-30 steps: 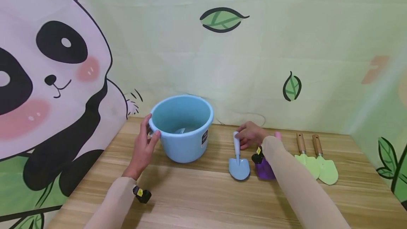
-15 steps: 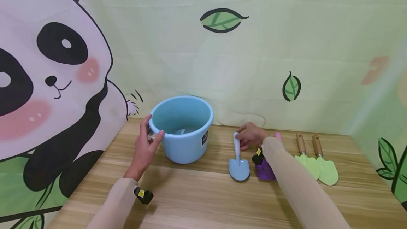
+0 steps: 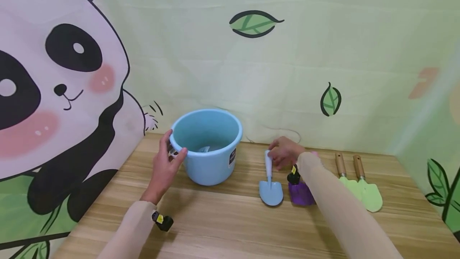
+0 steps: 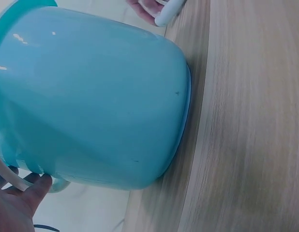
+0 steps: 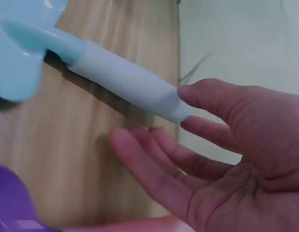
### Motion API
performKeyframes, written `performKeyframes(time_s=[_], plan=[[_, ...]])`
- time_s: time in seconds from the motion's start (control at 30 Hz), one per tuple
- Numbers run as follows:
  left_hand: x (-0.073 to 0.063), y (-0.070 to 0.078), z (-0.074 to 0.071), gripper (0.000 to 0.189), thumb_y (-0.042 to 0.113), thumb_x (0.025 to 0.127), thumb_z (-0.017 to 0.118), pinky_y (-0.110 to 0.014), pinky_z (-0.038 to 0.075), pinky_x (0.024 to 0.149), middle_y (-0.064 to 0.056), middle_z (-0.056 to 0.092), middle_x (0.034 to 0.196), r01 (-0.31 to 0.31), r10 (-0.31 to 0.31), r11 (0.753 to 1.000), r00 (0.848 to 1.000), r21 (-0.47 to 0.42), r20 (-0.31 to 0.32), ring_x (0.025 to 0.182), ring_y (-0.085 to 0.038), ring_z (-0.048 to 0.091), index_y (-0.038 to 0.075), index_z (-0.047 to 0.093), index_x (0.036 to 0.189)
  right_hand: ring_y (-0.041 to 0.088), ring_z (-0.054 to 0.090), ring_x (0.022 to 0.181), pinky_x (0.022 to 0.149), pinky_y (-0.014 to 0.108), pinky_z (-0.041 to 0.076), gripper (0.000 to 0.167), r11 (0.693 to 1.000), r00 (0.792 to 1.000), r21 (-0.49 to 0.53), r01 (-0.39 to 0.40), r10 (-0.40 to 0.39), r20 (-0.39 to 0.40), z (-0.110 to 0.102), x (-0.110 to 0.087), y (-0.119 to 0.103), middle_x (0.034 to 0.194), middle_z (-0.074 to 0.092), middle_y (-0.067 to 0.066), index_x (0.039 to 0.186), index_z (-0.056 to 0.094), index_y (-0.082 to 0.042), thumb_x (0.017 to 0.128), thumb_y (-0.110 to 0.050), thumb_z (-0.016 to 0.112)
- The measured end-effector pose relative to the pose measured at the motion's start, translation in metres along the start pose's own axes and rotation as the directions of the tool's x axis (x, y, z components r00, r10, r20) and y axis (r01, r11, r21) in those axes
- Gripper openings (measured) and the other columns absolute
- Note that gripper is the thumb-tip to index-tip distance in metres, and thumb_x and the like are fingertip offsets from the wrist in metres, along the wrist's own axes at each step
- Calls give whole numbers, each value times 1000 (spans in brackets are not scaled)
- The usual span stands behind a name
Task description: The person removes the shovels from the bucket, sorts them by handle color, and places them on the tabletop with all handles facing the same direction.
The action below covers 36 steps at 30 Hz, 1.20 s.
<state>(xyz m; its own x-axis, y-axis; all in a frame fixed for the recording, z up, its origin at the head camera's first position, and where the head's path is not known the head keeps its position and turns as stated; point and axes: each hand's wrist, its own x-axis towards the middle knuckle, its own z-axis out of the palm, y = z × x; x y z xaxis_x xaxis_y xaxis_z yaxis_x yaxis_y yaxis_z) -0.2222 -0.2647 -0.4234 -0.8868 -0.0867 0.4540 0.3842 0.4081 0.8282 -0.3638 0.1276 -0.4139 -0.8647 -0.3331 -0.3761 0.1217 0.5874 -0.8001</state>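
Observation:
A light blue bucket (image 3: 210, 169) stands upright at the back of the wooden table. My left hand (image 3: 165, 171) grips its left rim, the thumb over the front edge; in the left wrist view those fingers (image 4: 39, 186) lie by the bucket's pale handle (image 4: 7, 175). To the right, a light blue hand trowel (image 3: 271, 193) lies with its blade towards me. My right hand (image 3: 285, 151) pinches the end of its pale grip (image 5: 125, 82) between thumb and index finger, the other fingers loosely bent below. Beside it lies a purple-bladed tool (image 3: 301, 194), partly hidden by my right arm.
Two light green trowels with wooden handles (image 3: 358, 167) overlap farther right, partly behind my sleeve. Something small and pale (image 3: 204, 148) shows at the bucket's bottom. A green printed cloth wall (image 3: 251, 79) borders the back of the table (image 3: 223, 223).
My left thumb has slid slightly right along the bucket's rim. The right hand and wrist have shifted a little to the right; the trowel and bucket look unmoved.

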Motion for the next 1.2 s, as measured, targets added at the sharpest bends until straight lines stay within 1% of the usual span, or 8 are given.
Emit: performKeyframes(time_s=[0.1, 0.23, 0.33, 0.5, 0.63, 0.8, 1.0, 1.2], plan=[[0, 0, 1, 74, 38, 102, 62, -60, 46, 107, -12, 39, 160, -4, 4, 1000, 1000, -5, 2, 141, -36, 44, 24, 21, 162, 34, 69, 86, 78, 47, 63, 49, 990, 1000, -137, 23, -24, -7, -14, -9, -22, 106, 64, 28, 144, 47, 6, 100, -10, 64], [1, 1, 1, 74, 36, 102, 62, -60, 44, 110, -12, 39, 161, -9, 9, 1000, 1000, -20, 0, 142, -37, 43, 23, 21, 162, 38, 69, 95, 82, 48, 62, 51, 958, 996, -273, 90, -89, 16, -30, -24, -64, 121, 61, 33, 145, 46, 6, 101, -14, 63], [3, 3, 2, 74, 35, 102, 63, -60, 43, 110, -13, 39, 161, -15, 15, 1000, 1000, -25, 0, 142, -38, 43, 23, 21, 162, 38, 68, 99, 82, 47, 63, 51, 937, 992, -325, 128, -121, 41, -38, -34, -94, 129, 58, 32, 145, 47, 5, 102, -16, 64], [4, 2, 2, 74, 35, 102, 63, -60, 43, 110, -14, 39, 160, -24, 24, 999, 1000, -26, 6, 142, -39, 44, 21, 21, 162, 38, 68, 102, 81, 44, 63, 50, 907, 987, -389, 159, -141, 74, -43, -45, -130, 127, 61, 27, 145, 49, 3, 102, -18, 65], [3, 0, 2, 74, 34, 103, 63, -60, 43, 110, -14, 38, 161, -21, 21, 999, 1000, -26, 5, 142, -39, 43, 21, 21, 162, 37, 67, 105, 83, 43, 63, 50, 889, 985, -425, 170, -144, 94, -44, -50, -149, 129, 61, 25, 144, 51, 1, 101, -20, 67], [2, -1, 2, 73, 33, 103, 63, -60, 42, 111, -14, 39, 160, -22, 22, 999, 1000, -27, 0, 142, -39, 43, 21, 22, 162, 34, 68, 104, 83, 43, 62, 49, 867, 983, -465, 180, -142, 116, -43, -55, -167, 131, 60, 23, 141, 54, -2, 100, -23, 69], [1, 0, 2, 75, 31, 102, 64, -60, 41, 111, -16, 38, 161, -19, 19, 1000, 1000, -24, 2, 143, -39, 42, 20, 21, 162, 34, 69, 106, 85, 44, 62, 47, 845, 977, -495, 205, -148, 153, -39, -59, -189, 134, 59, 20, 138, 57, -5, 98, -24, 72], [-5, 31, -1, 74, 28, 104, 59, -66, 38, 110, -26, 35, 159, 4, -3, 1000, 1000, -12, 24, 141, -49, 41, 6, 17, 162, 33, 69, 106, 85, 44, 62, 47, 826, 971, -518, 222, -141, 191, -34, -60, -207, 133, 63, 17, 137, 58, -8, 96, -25, 75]])
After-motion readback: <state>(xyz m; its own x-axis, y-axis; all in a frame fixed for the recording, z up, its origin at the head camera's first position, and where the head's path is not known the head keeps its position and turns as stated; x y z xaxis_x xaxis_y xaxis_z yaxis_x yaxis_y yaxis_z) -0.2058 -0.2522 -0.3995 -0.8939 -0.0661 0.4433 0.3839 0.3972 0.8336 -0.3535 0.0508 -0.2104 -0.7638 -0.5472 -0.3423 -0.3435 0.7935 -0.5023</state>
